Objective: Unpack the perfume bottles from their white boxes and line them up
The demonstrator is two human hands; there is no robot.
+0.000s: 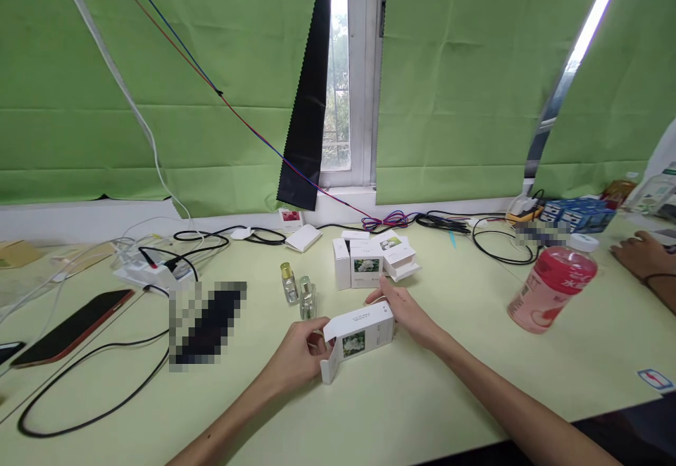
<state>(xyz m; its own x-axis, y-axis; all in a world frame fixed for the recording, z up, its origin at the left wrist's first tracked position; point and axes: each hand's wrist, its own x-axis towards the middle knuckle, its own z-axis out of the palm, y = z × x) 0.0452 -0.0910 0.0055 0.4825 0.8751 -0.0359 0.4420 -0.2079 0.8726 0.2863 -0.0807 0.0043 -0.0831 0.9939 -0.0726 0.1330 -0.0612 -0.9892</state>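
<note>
A small white carton (pixel 367 322) with a picture of white flowers lies on its side before me, its left end open and the flaps sticking out. My left hand (pixel 300 355) is closed at that open end, its curled fingers at the flaps. Around the right end my right hand (pixel 409 311) grips the carton, thumb and fingers on its sides. Just behind it stand two small glass bottles, a gold-capped bottle (pixel 289 284) and a bottle with a pale shiny cap (pixel 308 298). Further back, several similar white boxes (pixel 343 265) are grouped together, one with its flaps open (pixel 404 265).
At right stands a pink drink bottle (pixel 549 290); another person's hand (pixel 647 258) rests beyond it. Phones (pixel 74 329), a power strip (pixel 155 269) and looping black cables (pixel 32 402) occupy the left. Bundled wires (pixel 388 221) lie along the wall under green curtains (pixel 475 86).
</note>
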